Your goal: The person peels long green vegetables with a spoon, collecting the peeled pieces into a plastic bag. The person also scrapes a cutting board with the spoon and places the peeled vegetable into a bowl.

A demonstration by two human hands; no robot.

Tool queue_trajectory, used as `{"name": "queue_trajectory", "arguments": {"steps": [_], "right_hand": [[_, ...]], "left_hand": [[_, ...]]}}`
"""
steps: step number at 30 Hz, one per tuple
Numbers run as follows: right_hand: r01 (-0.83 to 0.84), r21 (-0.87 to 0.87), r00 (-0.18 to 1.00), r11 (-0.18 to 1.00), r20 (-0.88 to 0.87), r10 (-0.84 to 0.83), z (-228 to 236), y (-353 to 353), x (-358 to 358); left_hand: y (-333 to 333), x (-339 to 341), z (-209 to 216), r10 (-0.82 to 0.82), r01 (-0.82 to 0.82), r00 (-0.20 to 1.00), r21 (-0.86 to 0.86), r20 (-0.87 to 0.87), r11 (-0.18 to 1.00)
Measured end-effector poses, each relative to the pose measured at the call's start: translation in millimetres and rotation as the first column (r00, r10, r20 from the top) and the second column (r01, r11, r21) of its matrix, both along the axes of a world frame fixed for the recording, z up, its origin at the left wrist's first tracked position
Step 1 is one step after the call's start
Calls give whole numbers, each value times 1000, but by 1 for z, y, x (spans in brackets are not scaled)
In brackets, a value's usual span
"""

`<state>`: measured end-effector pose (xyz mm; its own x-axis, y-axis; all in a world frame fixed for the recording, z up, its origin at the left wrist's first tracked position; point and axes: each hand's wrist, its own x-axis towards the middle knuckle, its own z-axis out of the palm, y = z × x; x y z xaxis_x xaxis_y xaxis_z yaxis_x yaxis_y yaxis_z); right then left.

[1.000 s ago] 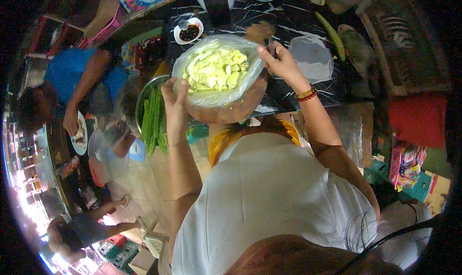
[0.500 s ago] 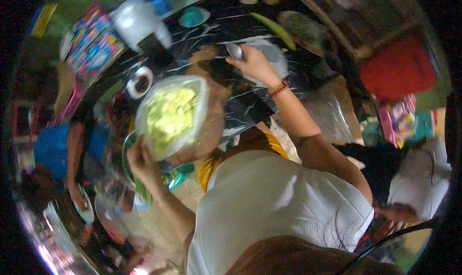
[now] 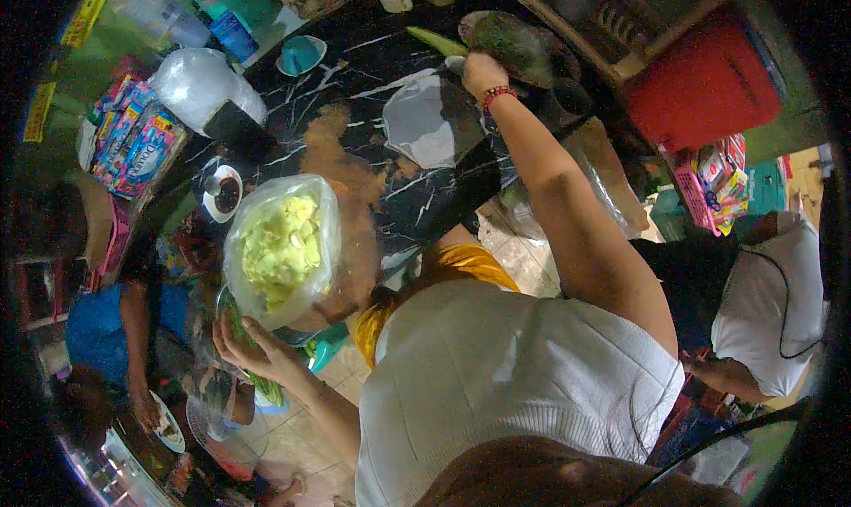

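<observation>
A clear plastic bag (image 3: pixel 330 219) full of pale green sliced vegetable (image 3: pixel 279 254) stands at the near left of the black marbled table. My left hand (image 3: pixel 248 347) is just below the bag, its fingers stretched and spread beside a bowl rim with leafy greens. Whether the fingertips touch the rim, I cannot tell. Across the table, my right hand (image 3: pixel 486 77) is closed around a shiny metal utensil (image 3: pixel 455 64) whose kind is mostly hidden. Close to that hand lie a long green vegetable (image 3: pixel 434 40) and a plate of greens (image 3: pixel 510 42). A flat grey round piece (image 3: pixel 430 121) rests nearer me.
A small white dish of dark sauce (image 3: pixel 222 192) sits left of the bag. A dark phone-like block (image 3: pixel 239 130), a teal bowl (image 3: pixel 301 57) and a white bundle (image 3: pixel 199 86) stand farther back. At the lower left, another person's hand (image 3: pixel 146 411) is over a plate.
My right hand has moved away and right, toward the green vegetable, with the metal utensil. My left hand has dropped from the bag's edge, and its fingers have spread. The view has shifted.
</observation>
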<state>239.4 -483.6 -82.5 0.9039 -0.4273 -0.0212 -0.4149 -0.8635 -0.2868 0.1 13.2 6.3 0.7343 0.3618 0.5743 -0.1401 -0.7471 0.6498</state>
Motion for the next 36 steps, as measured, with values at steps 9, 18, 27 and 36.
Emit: {"name": "queue_trajectory", "arguments": {"steps": [9, 18, 27, 36], "right_hand": [[-38, 932, 980, 361, 105, -168, 44, 65, -39], [-719, 695, 685, -9, 711, 162, 75, 301, -188], [-327, 936, 803, -134, 349, 484, 142, 258, -193], [-274, 638, 951, 720, 289, 107, 53, 168, -65]], "left_hand": [[-44, -11, 30, -298, 278, 954, -320, -12, 905], [-91, 3, 18, -680, 448, 703, -872, 208, 197], [-92, -11, 44, -509, 155, 860, -930, -39, 334], [-3, -9, 7, -474, 390, 852, -874, 223, 290]]}}
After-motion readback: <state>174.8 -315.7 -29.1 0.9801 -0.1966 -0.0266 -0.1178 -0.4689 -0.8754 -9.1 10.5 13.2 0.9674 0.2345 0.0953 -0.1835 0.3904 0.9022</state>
